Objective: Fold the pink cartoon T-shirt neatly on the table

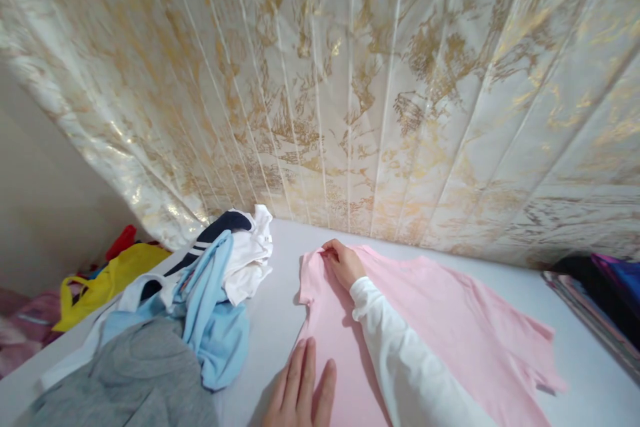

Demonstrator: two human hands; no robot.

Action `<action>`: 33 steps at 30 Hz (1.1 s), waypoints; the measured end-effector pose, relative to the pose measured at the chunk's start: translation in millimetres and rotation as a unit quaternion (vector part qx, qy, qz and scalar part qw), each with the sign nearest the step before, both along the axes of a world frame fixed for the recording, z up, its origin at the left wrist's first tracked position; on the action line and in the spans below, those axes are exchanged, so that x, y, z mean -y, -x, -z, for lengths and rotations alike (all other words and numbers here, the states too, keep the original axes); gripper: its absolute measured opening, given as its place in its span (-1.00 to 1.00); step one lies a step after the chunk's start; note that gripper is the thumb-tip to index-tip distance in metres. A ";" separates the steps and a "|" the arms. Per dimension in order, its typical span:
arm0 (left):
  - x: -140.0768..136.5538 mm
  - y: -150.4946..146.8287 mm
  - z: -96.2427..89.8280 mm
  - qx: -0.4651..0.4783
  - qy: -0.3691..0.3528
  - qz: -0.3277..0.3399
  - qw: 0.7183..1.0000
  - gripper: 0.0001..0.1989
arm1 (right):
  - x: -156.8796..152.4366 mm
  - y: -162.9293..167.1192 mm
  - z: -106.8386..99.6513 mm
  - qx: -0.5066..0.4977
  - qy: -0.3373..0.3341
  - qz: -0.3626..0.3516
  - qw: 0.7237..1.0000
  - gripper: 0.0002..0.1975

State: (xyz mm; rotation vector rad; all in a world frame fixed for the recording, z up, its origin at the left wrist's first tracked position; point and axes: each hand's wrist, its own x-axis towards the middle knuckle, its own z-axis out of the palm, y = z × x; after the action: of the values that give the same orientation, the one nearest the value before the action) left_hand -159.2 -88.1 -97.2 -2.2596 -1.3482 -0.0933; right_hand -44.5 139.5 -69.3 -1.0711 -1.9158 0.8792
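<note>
A pink T-shirt (425, 307) lies spread out on the white table (273, 260), its lower part cut off by the frame's bottom edge. My right hand (345, 263), in a white sleeve, reaches across it and pinches the fabric near the left shoulder and sleeve. The pinched cloth is gathered slightly between thumb and fingers. At the bottom centre, my left hand (303, 387) rests with fingers stretched out on the shirt's left side edge. Its wrist is out of view.
Crumpled clothes lie at left: a grey garment (135, 373), a light blue one (220, 340) and a white one (250, 260). Beyond the table edge is a yellow garment (117, 270). A folded stack (595, 313) stands at right. A gold-patterned curtain (340, 113) hangs behind.
</note>
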 end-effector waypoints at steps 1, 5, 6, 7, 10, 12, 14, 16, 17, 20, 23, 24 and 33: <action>-6.7 -6.9 -10.4 0.016 0.051 -0.023 0.998 -0.49 | -1.5 0.8 0.5 -0.009 0.004 -0.011 1.000 -0.71; -50.0 -54.5 -64.3 0.109 0.214 -0.118 0.964 -0.22 | -14.6 -9.0 -3.8 -0.036 0.012 -0.040 0.998 -0.56; -62.7 -66.8 -73.2 0.130 0.230 -0.130 0.956 -0.24 | -18.4 -16.4 -5.9 -0.040 0.009 -0.038 0.998 -0.55; -75.3 -77.1 -78.1 0.146 0.246 -0.133 0.949 -0.27 | -21.5 -25.8 -7.8 -0.043 0.005 -0.032 0.999 -0.55; -108.4 -91.0 -70.8 0.191 0.224 -0.160 0.942 -0.29 | -24.2 -61.5 -9.8 -0.031 -0.016 -0.016 0.999 -0.59; -124.7 -86.2 -57.6 0.204 0.192 -0.170 0.945 -0.30 | -19.5 -85.1 -7.2 -0.002 -0.026 -0.020 0.999 -0.64; -135.7 -75.1 -47.1 0.202 0.177 -0.165 0.949 -0.35 | -11.2 -103.5 -2.8 0.031 -0.029 -0.033 0.999 -0.68; -141.5 -62.9 -41.7 0.199 0.175 -0.153 0.952 -0.41 | -2.5 -114.7 1.5 0.086 -0.045 -0.048 0.994 -0.66; -142.8 -57.9 -40.3 0.197 0.175 -0.149 0.953 -0.43 | 1.2 -117.7 3.1 0.132 -0.062 -0.053 0.988 -0.62; -143.3 -49.6 -37.3 0.197 0.174 -0.156 0.952 -0.40 | 7.7 -119.4 4.5 0.298 -0.118 -0.052 0.946 -0.49; -144.7 -49.3 -35.6 0.200 0.180 -0.176 0.947 -0.36 | 9.6 -117.8 1.1 0.359 -0.133 -0.049 0.923 -0.44; -146.7 -50.0 -36.3 0.201 0.185 -0.182 0.945 -0.35 | 10.3 -117.8 -1.0 0.363 -0.133 -0.055 0.921 -0.43; -178.6 -62.4 -53.4 0.245 0.212 -0.087 0.942 -0.46 | 37.0 -136.4 -18.9 0.378 -0.122 -0.041 0.917 -0.40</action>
State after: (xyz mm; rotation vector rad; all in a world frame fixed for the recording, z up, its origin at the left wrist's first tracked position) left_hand -96.7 90.5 -43.8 -2.5579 -1.9828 -0.3543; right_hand 91.9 102.4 -50.4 -1.2910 -2.6294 0.2400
